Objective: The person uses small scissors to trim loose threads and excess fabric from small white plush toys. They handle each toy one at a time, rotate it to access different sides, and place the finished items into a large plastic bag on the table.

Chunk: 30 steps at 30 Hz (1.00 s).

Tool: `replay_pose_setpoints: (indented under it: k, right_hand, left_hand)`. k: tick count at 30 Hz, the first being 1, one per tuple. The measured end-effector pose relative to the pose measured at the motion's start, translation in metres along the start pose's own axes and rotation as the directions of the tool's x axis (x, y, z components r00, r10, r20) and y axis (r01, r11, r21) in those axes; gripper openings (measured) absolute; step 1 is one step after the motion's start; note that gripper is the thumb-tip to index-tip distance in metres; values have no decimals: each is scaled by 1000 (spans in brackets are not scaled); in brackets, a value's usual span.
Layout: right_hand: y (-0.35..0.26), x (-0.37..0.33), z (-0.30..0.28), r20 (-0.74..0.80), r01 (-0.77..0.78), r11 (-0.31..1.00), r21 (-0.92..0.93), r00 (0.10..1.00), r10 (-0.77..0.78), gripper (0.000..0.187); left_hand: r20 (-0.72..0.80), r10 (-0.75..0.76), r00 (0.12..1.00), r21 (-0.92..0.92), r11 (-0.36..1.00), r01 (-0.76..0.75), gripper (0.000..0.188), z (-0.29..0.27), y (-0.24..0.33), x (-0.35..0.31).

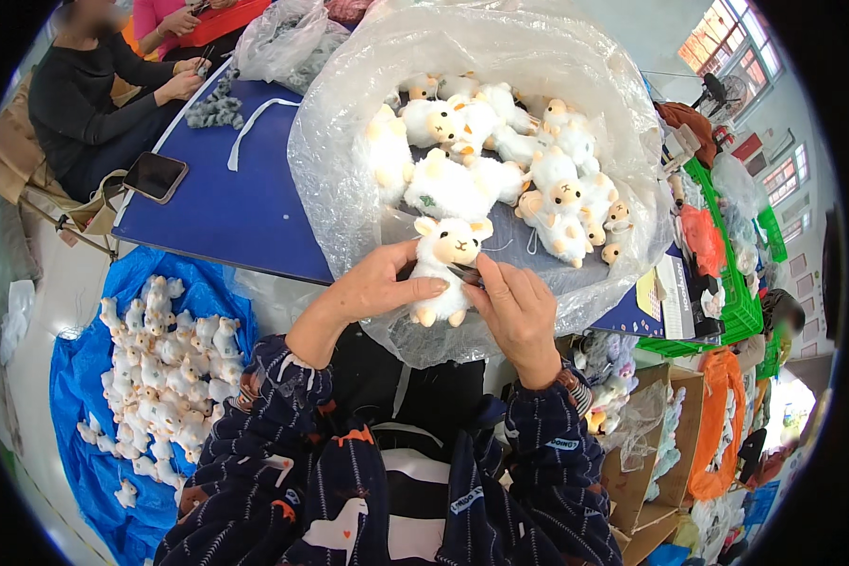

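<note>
A white plush sheep (441,304) with a cream face and feet is upright in front of me, its face turned toward me. My left hand (387,280) is closed round its left side, with the thumb across its belly. At the toy's chest, my right hand (514,307) pinches a small dark, thin tool (464,273) whose exact kind is partly hidden by the fingers. Just beyond, several similar plush sheep (448,184) lie heaped in a big clear plastic bag (335,141) spread open on the blue table (245,222).
More plush sheep (165,377) fill a blue sack (75,396) on the floor at left. A phone (156,176) lies on the table's left edge. One co-worker (94,94) sits at far left. Green crates (740,283) and a cardboard box (660,472) stand at right.
</note>
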State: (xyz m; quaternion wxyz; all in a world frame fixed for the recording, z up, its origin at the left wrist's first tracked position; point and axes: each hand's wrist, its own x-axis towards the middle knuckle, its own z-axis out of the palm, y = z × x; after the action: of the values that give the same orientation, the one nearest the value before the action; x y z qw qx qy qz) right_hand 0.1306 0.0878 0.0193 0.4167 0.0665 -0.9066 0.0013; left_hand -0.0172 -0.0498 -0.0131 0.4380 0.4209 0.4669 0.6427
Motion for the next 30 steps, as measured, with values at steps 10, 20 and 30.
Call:
replay_pose_setpoints:
  k: [10, 20, 30]
  right_hand:
    - [-11, -3, -6, 121, -456, 794, 401, 886, 447, 39]
    - [-35, -1, 8, 111, -431, 787, 442, 897, 428, 28]
    - [-46, -7, 2, 109, -354, 836, 420, 934, 340, 37]
  left_hand:
    - [-68, -52, 996, -151, 988, 41, 44, -3, 2, -1]
    - [-117, -117, 986, -359, 931, 68, 47, -6, -1, 1]
    - [-228, -165, 960, -472, 880, 39, 45, 3, 4, 6]
